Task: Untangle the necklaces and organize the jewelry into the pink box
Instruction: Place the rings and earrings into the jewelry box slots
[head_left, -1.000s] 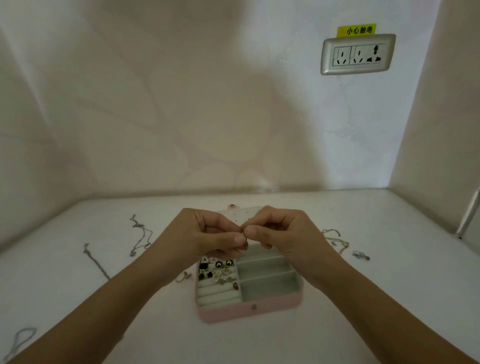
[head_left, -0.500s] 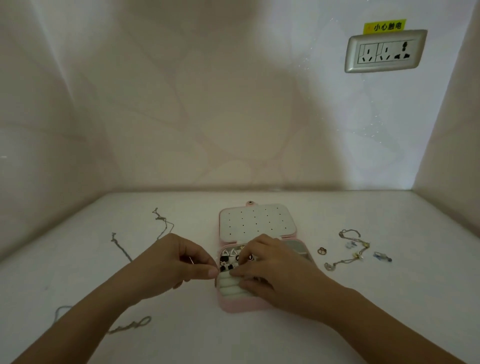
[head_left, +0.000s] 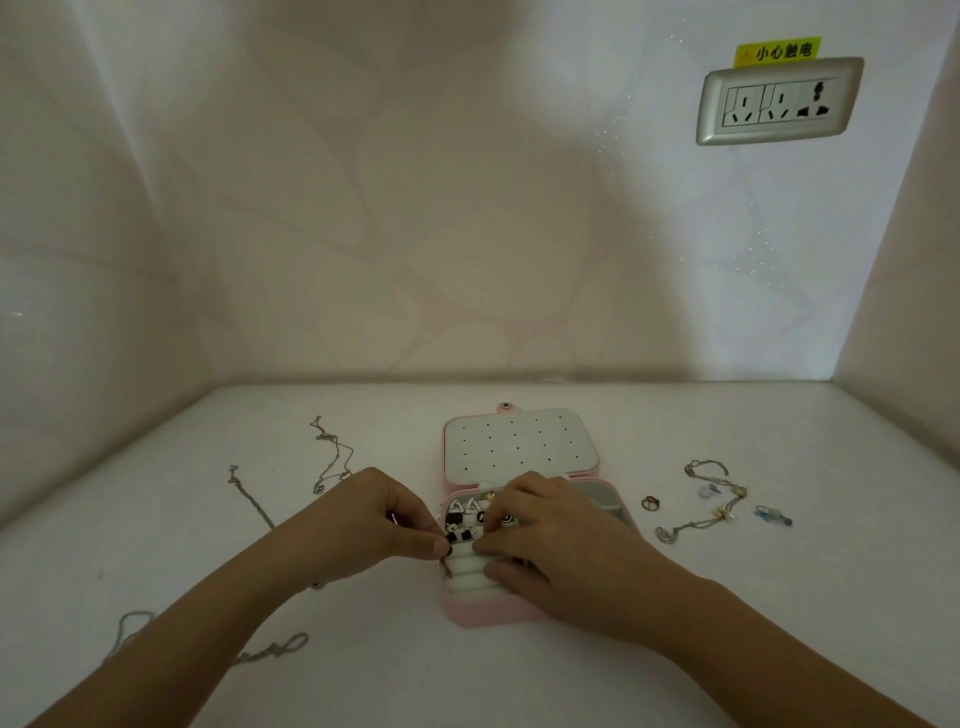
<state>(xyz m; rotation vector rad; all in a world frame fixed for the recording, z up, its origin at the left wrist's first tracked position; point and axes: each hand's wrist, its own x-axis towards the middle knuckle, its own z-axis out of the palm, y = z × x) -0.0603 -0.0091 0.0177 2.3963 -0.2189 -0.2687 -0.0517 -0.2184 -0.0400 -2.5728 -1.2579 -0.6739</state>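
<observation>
A yellow label (head_left: 777, 51) on the far wall read 小心触电, stuck just above one silver socket plate (head_left: 779, 101). No other writing could be read.

One pink box (head_left: 488, 616) lay open near the middle of the white table (head_left: 675, 649), its lid (head_left: 519, 441) folded flat on the far side with a white dotted pad facing up. Black and white earrings (head_left: 460, 517) sat in its far-left compartment, too small and crowded to count.

The left hand (head_left: 363, 525) was at the box's left edge, fingers curled, thumb and forefinger pinching a thin metal piece (head_left: 395, 518). The right hand (head_left: 561, 545) lay over the box with fingers curled down onto the earrings; I could not tell whether it held anything.

Left of the box lay two thin chains (head_left: 332, 457) (head_left: 249, 496). Nearer, a third (head_left: 275, 647) was partly hidden by the forearm. To the right were one beaded chain (head_left: 711, 514), one small ring (head_left: 649, 503) and two small bluish pieces (head_left: 774, 517).
</observation>
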